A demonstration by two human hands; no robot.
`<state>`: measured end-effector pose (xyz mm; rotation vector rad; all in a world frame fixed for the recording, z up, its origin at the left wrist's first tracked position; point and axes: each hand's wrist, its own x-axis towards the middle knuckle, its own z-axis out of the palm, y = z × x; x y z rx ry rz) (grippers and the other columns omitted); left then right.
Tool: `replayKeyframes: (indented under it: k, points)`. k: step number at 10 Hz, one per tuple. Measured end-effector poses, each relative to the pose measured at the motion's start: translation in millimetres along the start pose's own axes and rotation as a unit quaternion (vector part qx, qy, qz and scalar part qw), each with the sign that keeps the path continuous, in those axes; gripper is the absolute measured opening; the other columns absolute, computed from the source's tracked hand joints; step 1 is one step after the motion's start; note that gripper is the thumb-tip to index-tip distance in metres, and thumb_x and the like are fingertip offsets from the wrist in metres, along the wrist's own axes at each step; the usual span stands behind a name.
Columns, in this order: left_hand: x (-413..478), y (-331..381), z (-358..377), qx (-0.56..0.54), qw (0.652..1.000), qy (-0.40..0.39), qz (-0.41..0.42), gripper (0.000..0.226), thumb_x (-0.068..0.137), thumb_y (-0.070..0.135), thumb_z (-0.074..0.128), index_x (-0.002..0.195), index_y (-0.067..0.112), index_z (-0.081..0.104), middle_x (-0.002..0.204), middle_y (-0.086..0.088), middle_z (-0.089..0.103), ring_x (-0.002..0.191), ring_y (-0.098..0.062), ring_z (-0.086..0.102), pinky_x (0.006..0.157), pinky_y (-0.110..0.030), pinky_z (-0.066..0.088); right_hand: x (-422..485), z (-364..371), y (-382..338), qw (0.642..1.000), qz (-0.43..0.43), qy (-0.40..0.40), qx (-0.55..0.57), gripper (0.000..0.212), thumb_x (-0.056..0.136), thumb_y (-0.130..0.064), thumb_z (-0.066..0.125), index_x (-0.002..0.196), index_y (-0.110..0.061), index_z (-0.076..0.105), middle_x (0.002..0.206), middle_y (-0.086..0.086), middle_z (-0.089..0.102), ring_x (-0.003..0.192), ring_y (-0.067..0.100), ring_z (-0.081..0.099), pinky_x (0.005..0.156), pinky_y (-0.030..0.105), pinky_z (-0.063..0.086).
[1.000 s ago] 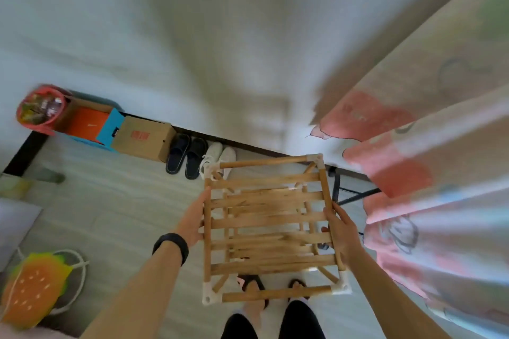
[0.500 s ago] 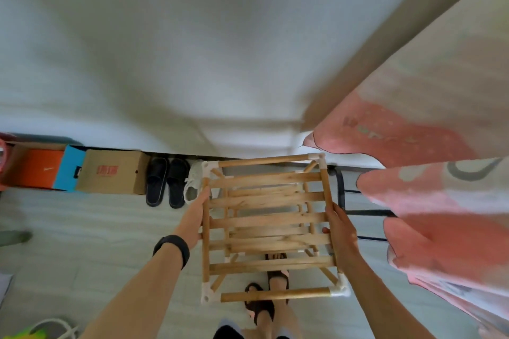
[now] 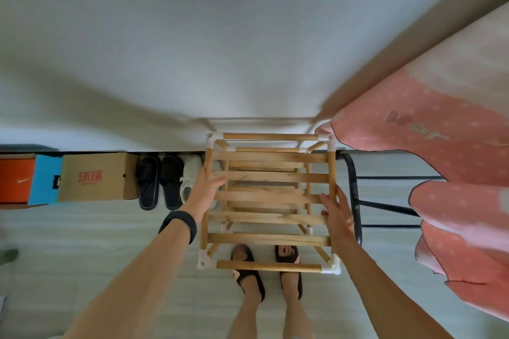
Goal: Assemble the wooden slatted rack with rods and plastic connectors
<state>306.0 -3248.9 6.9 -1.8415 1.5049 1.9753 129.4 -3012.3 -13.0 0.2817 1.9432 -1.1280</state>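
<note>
The wooden slatted rack (image 3: 268, 195) is hanging in the air in front of the person, its flat slats running left to right and facing the camera; a second tier of slats is showing through the gaps behind them; round rods (image 3: 268, 267) are framing it at the near and far edges, and white plastic connectors (image 3: 216, 137) are sitting on its corners. The left hand (image 3: 202, 192) is gripping the left side rod about halfway along, fingers lying on the outside and the thumb hooking in over a slat end, so the rod is being pinched between them. The right hand (image 3: 340, 217) is pressing against the right side rod with straight, spread fingers, the thumb resting on a slat end; it is not curling round anything. A black wristband (image 3: 179, 224) is circling the left wrist. Below the rack's near edge, two feet in dark sandals (image 3: 287, 253) are standing on the pale floor (image 3: 82, 242). Along the foot of the white wall (image 3: 220, 36), left of the rack, white shoes (image 3: 191, 176), black slippers (image 3: 159, 181), a cardboard box (image 3: 93, 177), a blue box (image 3: 44, 180) and an orange box (image 3: 15, 181) are lining up side by side. To the right, a black metal frame (image 3: 355, 192) is standing just beside the rack; pink patterned cloth (image 3: 440, 146) is draping over it.
</note>
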Motion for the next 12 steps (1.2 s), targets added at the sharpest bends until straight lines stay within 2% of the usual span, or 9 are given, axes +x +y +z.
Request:
replayKeyframes:
  k: [2,3,4,5,6,7,10,11,12]
  points:
    - [15.0,-32.5,-17.7,0.074,0.997,0.008,0.032,0.103,0.094,0.024,0.07,0.16,0.031,-0.009,0.168,0.004,0.003,0.149,-0.015,0.019,0.118,-0.039,0.019,4.7,29.6,6.1,0.996,-0.017,-0.027,-0.079,0.078,0.096,-0.042,0.062,0.156,-0.048,0.013,0.16,-0.006,0.034,0.14,0.028,0.04,0.109,0.045,0.033]
    - [15.6,-44.4,-15.3,0.192,0.981,0.004,0.037,0.123,0.085,0.05,0.074,0.154,0.032,-0.026,0.166,0.004,-0.02,0.154,-0.019,0.003,0.123,-0.042,0.009,14.5,36.5,3.5,0.992,-0.034,-0.022,-0.12,0.091,0.092,-0.039,0.069,0.158,-0.046,0.006,0.164,-0.002,0.025,0.127,0.019,0.046,0.1,0.036,0.035]
    - [19.3,-49.4,-11.5,0.277,0.958,0.035,0.059,0.138,0.075,0.065,0.075,0.15,0.028,-0.035,0.164,0.002,-0.028,0.155,-0.024,-0.002,0.123,-0.043,0.005,19.4,41.4,6.0,0.977,-0.037,-0.015,-0.21,0.111,0.082,-0.052,0.076,0.154,-0.05,-0.009,0.162,0.009,0.021,0.135,0.034,0.045,0.109,0.052,0.039]
    - [32.6,-48.6,-12.8,0.32,0.943,0.057,0.074,0.146,0.071,0.065,0.079,0.149,0.024,-0.037,0.163,-0.001,-0.029,0.155,-0.031,-0.002,0.124,-0.046,0.005,23.9,49.1,4.3,0.964,-0.023,-0.012,-0.264,0.121,0.079,-0.054,0.078,0.154,-0.047,-0.017,0.165,0.013,0.013,0.147,0.042,0.023,0.117,0.059,0.024]
    - [47.2,-44.6,-15.1,0.348,0.93,0.07,0.096,0.148,0.069,0.066,0.08,0.149,0.022,-0.036,0.163,-0.002,-0.03,0.154,-0.034,0.001,0.123,-0.047,0.009,31.0,56.5,-3.2,0.957,-0.016,0.011,-0.289,0.124,0.079,-0.052,0.078,0.154,-0.044,-0.02,0.165,0.01,0.013,0.148,0.043,0.017,0.116,0.059,0.021]
    - [54.2,-42.2,-15.7,0.357,0.926,0.068,0.105,0.151,0.067,0.068,0.081,0.148,0.024,-0.039,0.163,-0.002,-0.03,0.154,-0.034,0.0,0.123,-0.048,0.008,32.4,60.7,-3.2,0.952,-0.022,0.034,-0.303,0.125,0.078,-0.053,0.078,0.154,-0.044,-0.021,0.163,0.009,0.02,0.146,0.041,0.022,0.114,0.058,0.025]
    - [42.3,-35.7,-18.7,0.334,0.938,0.056,0.075,0.126,0.084,0.052,0.075,0.155,0.026,-0.027,0.167,0.0,-0.018,0.154,-0.032,0.008,0.122,-0.047,0.017,27.0,43.0,-8.8,0.961,-0.037,-0.026,-0.271,0.109,0.088,-0.049,0.07,0.155,-0.043,-0.016,0.167,0.008,0.008,0.151,0.043,0.009,0.119,0.059,0.014]
    - [30.8,-26.5,-27.8,0.344,0.935,0.057,0.058,0.108,0.09,0.042,0.069,0.159,0.033,-0.015,0.169,-0.002,-0.007,0.153,-0.034,0.011,0.119,-0.048,0.024,12.2,34.1,-16.5,0.955,-0.04,-0.042,-0.291,0.099,0.09,-0.048,0.068,0.16,-0.036,-0.001,0.165,0.006,0.016,0.149,0.036,0.02,0.12,0.055,0.022]
    - [-2.8,-10.3,-33.1,0.367,0.924,0.047,0.098,0.093,0.094,0.031,0.059,0.158,0.042,-0.008,0.166,-0.008,0.011,0.142,-0.04,0.035,0.109,-0.049,0.042,-16.4,25.2,-26.3,0.929,-0.109,-0.078,-0.346,0.079,0.086,-0.044,0.065,0.154,-0.03,0.026,0.155,0.003,0.037,0.135,0.03,0.044,0.111,0.052,0.04]
